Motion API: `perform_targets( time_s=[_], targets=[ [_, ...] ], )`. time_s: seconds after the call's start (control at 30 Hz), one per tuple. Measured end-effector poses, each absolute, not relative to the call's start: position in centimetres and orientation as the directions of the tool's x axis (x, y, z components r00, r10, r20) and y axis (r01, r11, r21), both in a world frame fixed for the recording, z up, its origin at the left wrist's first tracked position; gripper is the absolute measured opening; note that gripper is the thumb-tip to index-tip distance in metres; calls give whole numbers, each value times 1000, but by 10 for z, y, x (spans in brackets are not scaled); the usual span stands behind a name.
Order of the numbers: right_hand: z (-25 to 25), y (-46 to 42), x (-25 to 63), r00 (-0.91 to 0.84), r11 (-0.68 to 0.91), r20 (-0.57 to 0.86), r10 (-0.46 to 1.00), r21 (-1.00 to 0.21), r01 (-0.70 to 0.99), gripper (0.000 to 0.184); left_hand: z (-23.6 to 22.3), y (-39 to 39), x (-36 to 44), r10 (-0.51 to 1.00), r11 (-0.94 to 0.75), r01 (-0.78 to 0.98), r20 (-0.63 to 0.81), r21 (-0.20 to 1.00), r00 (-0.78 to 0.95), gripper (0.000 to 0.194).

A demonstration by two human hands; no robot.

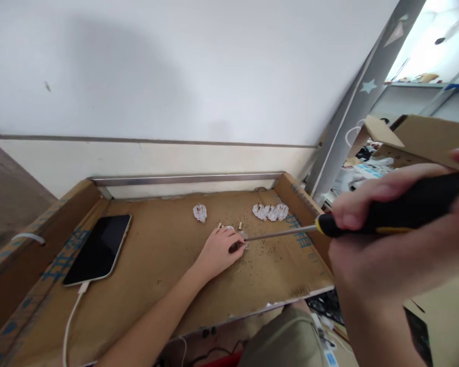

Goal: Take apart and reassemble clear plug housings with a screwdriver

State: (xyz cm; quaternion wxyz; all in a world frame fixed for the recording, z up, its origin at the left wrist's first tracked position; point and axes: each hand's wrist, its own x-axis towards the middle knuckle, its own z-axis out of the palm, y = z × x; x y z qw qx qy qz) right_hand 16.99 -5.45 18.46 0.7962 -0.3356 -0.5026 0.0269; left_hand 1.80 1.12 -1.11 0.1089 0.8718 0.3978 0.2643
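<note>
My left hand (220,251) rests on the cardboard sheet (164,285), fingers closed over a clear plastic plug (241,237) with brass pins, pinning it down. My right hand (390,244) is close to the camera, wrapped round the black and yellow handle of a screwdriver (367,221). Its metal shaft reaches left and its tip meets the plug under my left fingers. One more clear plug (200,212) lies behind my left hand. A row of three clear plugs (270,211) lies at the back right.
A black phone (98,248) lies at the left, with a white cable (71,321) running off the front edge. Cardboard flaps rim the sheet, and a metal rail (183,179) runs along the back by the wall. An open box (424,137) and clutter stand at right.
</note>
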Motion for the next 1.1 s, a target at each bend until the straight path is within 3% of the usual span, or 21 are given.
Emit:
perform_targets(
  time_s=[0.1,0.27,0.5,0.77,1.1],
  targets=[
    [182,-54,158,651,812,705,282,-536,229,14,-10,12,18,752,-659,637,363,399,550,8],
    [179,-46,151,667,822,720,192,-489,291,8,-10,12,19,754,-657,631,358,412,551,8],
    [172,-44,150,595,784,719,360,-579,224,6,-8,13,19,753,-658,634,352,407,556,8],
    [174,-41,145,611,676,706,357,-647,353,9,-7,12,19,752,-659,635,347,404,560,9],
    [175,-43,143,626,626,654,426,-712,318,12,-10,12,19,750,-662,628,361,410,555,9]
  ],
)
